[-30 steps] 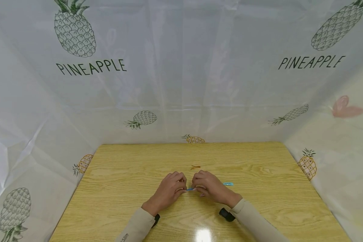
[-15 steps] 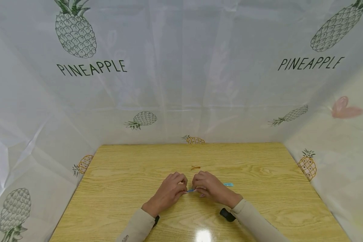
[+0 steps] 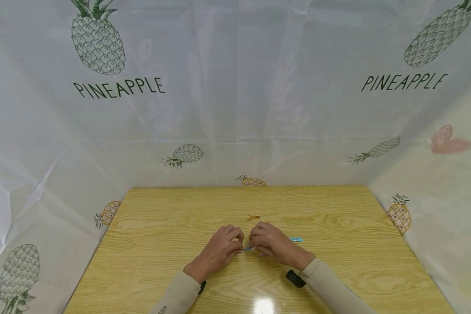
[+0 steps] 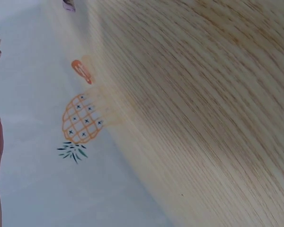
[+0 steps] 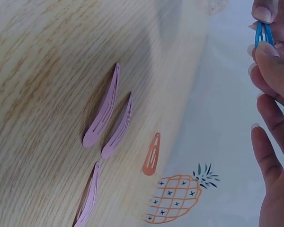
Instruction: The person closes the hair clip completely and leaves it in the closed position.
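Note:
Both hands meet over the middle of the table. A blue snap hair clip (image 5: 263, 34) is stretched between them, pinched at one end by my left hand (image 3: 220, 249) and at the other by my right hand (image 3: 274, 244). In the right wrist view its two arms stand slightly apart near the upper thumb. Fingers hide both its ends. Three lilac hair clips (image 5: 117, 132) lie below on the wood, side by side and in a row. Beyond them rests an orange hair clip (image 5: 152, 155). The left wrist view catches only the edge of the fingers.
A turquoise hair clip (image 3: 296, 239) lies on the wooden table (image 3: 172, 209) just beyond the right wrist. Black wrist straps with a camera mount (image 3: 295, 278) hang below the sleeves. White pineapple-print sheeting (image 3: 235, 109) rises at the table's back and sides.
Both hands and the blue hair clip have sunk very slightly toward the person. The grip looks the same, and the clips on the table stay where they were.

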Demonstrator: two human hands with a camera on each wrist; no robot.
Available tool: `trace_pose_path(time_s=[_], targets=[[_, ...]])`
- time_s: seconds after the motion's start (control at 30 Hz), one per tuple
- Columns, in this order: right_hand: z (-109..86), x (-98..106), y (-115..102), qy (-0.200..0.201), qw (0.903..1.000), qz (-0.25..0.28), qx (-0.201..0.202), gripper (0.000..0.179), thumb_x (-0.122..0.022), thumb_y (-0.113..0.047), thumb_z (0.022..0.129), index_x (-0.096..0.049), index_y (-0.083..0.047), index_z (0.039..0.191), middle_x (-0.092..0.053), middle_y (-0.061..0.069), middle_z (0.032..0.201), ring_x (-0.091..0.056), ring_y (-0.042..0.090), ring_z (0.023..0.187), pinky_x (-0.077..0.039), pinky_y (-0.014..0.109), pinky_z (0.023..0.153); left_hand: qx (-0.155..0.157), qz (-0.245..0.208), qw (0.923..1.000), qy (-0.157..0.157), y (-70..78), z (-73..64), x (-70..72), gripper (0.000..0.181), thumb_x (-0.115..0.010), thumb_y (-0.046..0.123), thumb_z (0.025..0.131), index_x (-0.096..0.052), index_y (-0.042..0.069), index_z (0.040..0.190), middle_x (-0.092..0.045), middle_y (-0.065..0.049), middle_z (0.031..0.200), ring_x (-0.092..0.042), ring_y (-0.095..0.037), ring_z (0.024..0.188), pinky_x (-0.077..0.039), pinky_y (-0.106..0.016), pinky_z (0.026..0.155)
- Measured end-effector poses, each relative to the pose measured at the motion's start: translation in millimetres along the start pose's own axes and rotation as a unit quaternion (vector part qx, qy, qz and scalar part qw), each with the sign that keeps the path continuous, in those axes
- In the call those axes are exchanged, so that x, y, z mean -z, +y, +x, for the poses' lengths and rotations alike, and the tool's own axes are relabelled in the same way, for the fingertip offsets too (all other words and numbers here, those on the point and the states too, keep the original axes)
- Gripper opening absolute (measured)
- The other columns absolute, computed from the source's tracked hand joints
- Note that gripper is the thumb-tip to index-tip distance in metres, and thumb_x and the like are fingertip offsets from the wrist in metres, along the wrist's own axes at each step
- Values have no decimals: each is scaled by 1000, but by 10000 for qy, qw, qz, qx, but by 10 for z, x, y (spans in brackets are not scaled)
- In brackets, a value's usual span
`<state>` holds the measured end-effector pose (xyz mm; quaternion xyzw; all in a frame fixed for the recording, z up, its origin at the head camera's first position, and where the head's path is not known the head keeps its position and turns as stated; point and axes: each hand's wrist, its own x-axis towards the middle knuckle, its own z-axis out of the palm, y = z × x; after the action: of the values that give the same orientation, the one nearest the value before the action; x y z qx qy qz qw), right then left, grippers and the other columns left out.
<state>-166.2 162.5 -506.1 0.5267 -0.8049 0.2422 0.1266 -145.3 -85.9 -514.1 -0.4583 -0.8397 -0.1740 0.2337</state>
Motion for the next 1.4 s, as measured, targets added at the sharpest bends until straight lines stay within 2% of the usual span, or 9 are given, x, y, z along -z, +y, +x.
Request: trace_pose_path(time_s=[0.53, 0.7, 0.8, 0.9, 1.0, 1.13, 1.4], targets=[[8, 14, 4, 19, 9998, 143, 137, 13, -81, -2, 92, -77, -15, 93, -69, -7, 101, -59, 10, 96, -54, 28, 89, -21, -172, 9998, -21, -21, -15, -9, 17, -84, 17, 91, -73, 18, 77, -59, 7, 103, -54, -11, 93, -45, -25, 78], [3, 2, -1, 17, 9997, 210, 151, 13, -81, -3, 92, -78, -15, 94, -70, -7, 102, -60, 10, 97, -53, 26, 89, -29, -97, 9999, -57, -35, -25, 22, 13, -85, 20, 88, -75, 21, 80, -59, 8, 102, -54, -11, 92, -44, -25, 77], [-5, -4, -10, 81, 9998, 148, 107, 14, -84, -3, 89, -78, -15, 93, -70, -8, 100, -60, 10, 96, -53, 26, 88, 113, -117, 9998, -94, -33, -25, 41, 10, -86, 21, 87, -78, 22, 82, -59, 8, 102, -54, -11, 91, -44, -25, 76], [-15, -18, -18, 231, 9997, -12, 63, 20, -88, -2, 83, -77, -16, 92, -68, -7, 99, -61, 11, 95, -54, 28, 87, 443, -294, 9984, -179, -19, -22, 45, 9, -87, 20, 87, -79, 21, 85, -59, 7, 102, -54, -12, 92, -47, -29, 78], [-23, -31, -27, 459, 9987, -237, 43, 27, -93, -2, 77, -76, -15, 94, -68, -6, 101, -61, 13, 95, -54, 30, 84, 880, -564, 9941, -303, -2, -20, 35, 10, -88, 19, 86, -79, 21, 86, -58, 7, 103, -54, -12, 93, -50, -33, 82], [-25, -50, -38, 705, 9960, -547, 79, 34, -98, -5, 72, -76, -15, 96, -68, -4, 103, -62, 13, 94, -55, 30, 83, 1378, -1017, 9843, -422, 20, -20, 18, 10, -88, 18, 87, -78, 19, 86, -58, 7, 104, -51, -11, 92, -49, -35, 83], [-38, -42, -52, 904, 9913, -942, 183, 35, -101, -8, 68, -75, -17, 90, -67, -5, 99, -61, 11, 88, -54, 29, 79, 1967, -2070, 9570, -507, 53, 1, -9, 8, -82, 15, 94, -78, 16, 87, -57, 8, 103, -51, -13, 91, -47, -33, 83]])
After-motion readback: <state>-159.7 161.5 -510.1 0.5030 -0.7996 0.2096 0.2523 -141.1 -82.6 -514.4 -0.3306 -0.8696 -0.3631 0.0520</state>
